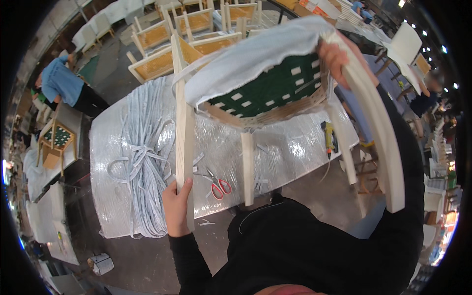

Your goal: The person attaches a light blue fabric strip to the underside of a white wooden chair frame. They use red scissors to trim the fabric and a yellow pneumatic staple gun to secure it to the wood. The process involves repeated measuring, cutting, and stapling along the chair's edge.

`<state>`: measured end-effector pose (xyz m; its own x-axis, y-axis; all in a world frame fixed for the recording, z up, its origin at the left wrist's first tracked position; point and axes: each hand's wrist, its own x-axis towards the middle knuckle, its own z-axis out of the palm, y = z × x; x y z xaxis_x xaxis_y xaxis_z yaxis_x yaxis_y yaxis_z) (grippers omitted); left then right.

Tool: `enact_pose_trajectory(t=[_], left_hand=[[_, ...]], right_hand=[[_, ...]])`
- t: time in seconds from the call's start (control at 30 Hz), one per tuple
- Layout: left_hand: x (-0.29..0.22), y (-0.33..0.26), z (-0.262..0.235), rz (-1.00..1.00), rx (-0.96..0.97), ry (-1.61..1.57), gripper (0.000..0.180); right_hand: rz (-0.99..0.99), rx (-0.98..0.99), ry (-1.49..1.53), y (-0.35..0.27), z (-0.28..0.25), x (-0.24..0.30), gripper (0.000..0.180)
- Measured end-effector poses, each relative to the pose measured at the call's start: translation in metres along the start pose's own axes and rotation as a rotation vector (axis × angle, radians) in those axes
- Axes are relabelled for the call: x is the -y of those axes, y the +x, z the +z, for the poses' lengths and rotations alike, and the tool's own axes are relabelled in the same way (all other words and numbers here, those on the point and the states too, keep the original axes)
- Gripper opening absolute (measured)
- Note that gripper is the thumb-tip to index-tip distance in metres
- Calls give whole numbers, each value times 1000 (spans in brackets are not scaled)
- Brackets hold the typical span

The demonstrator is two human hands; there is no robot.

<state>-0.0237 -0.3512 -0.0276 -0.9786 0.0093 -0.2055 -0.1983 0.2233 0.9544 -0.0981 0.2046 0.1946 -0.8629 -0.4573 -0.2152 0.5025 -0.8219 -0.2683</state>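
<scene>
Head view: the left hand (176,206) is wrapped round a chair leg (184,147), the right hand (333,56) clamped on the fabric-covered seat (265,73) — the chair is held tilted above the table (295,147). If the leg grip slips, I judge the frame could drop onto the scissors (219,186). Foil-like wrap covers the table; strap bundle (142,152) left, more chairs (162,44) far.

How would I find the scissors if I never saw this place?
Look at the big table wrapped in shiny plastic, near its front edge. The scissors lie there, right of the left hand gripping a pale chair leg. They alone have bright red handles.
</scene>
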Motion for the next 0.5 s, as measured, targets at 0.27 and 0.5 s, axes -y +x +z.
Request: enact_pose_trajectory(t=[0.27, 0.5], left_hand=[[-96, -98, 125, 119, -124, 727, 36], [-239, -33, 326, 909, 346, 833, 42]], right_hand=[[38, 205, 453, -63, -229, 47, 43], [90, 315, 496, -61, -271, 51, 56]])
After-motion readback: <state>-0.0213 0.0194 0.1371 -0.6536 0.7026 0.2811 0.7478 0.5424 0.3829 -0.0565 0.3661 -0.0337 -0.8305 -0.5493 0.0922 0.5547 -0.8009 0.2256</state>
